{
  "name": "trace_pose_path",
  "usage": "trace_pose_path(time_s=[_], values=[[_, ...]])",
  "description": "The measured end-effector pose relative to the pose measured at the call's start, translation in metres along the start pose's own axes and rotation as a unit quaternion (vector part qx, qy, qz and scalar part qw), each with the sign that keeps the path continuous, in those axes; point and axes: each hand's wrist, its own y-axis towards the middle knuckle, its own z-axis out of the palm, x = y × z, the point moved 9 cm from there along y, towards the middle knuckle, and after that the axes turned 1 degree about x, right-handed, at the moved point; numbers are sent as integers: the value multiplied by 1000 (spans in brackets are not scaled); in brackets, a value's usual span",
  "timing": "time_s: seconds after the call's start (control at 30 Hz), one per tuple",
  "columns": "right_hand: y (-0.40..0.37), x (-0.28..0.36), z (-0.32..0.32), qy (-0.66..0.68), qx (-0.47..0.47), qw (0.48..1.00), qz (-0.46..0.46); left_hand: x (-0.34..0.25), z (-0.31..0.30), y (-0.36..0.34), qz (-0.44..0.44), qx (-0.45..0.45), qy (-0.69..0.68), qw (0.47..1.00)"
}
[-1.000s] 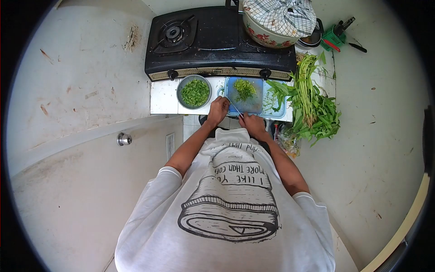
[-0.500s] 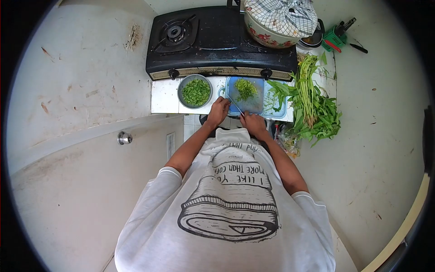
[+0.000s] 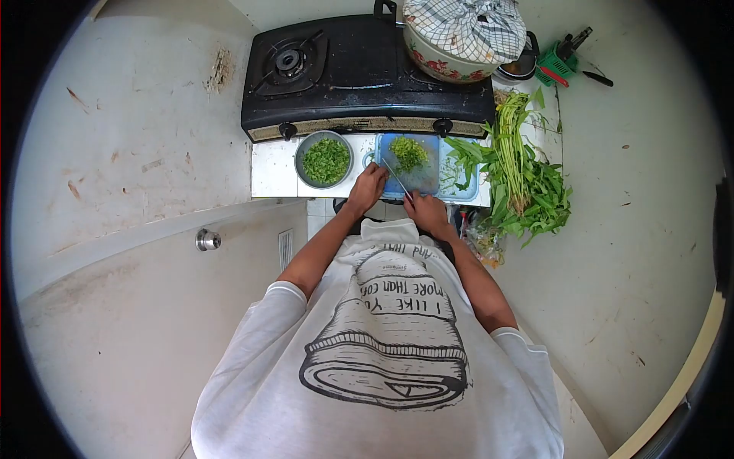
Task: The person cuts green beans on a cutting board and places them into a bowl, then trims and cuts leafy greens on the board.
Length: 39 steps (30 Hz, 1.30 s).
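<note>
My right hand (image 3: 424, 211) is closed on the handle of a knife (image 3: 397, 179), whose blade slants up and left over a blue cutting board (image 3: 425, 182). Chopped greens (image 3: 409, 153) lie on the board. At the board's left edge is my left hand (image 3: 369, 186), near the knife tip, its fingers drawn together; whatever they hold is too small to make out. A grey bowl (image 3: 299, 170) of chopped greens stands to the left. Right of the board, long-stemmed leafy greens (image 3: 520, 168) overlap a light blue tray (image 3: 479, 183).
Behind the board stands a black two-burner stove (image 3: 359, 69), with a flowered pot (image 3: 447, 67) under a checked cloth (image 3: 466, 29). A green basket (image 3: 556, 65) with utensils is at the back right. A plastic bag (image 3: 486, 243) sits below the greens.
The view has shifted slightly, so the stove and counter appear a little lower and further left. Both hands stay near the board's front left, the right one still holding the knife.
</note>
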Motion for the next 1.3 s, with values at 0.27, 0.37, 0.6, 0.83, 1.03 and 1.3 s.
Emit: trace_pose_path(time_s=[0.27,0.37,0.6,0.83,1.03,1.3], values=[[-2,9,0,-11,8,1000,-13,0,1,-2,2,6,23,1000],[1,4,12,-31,14,999,-24,0,2,-3,6,27,19,999],[11,10,10,-10,27,1000,0,-5,-2,-8,9,41,9,999],[7,7,6,-17,45,999,9,3,-9,-4,10,39,0,999],[8,2,7,-15,53,998,11,-3,-14,2,13,64,-12,998],[9,-1,11,-6,35,999,11,-3,-14,3,67,44,37,996]])
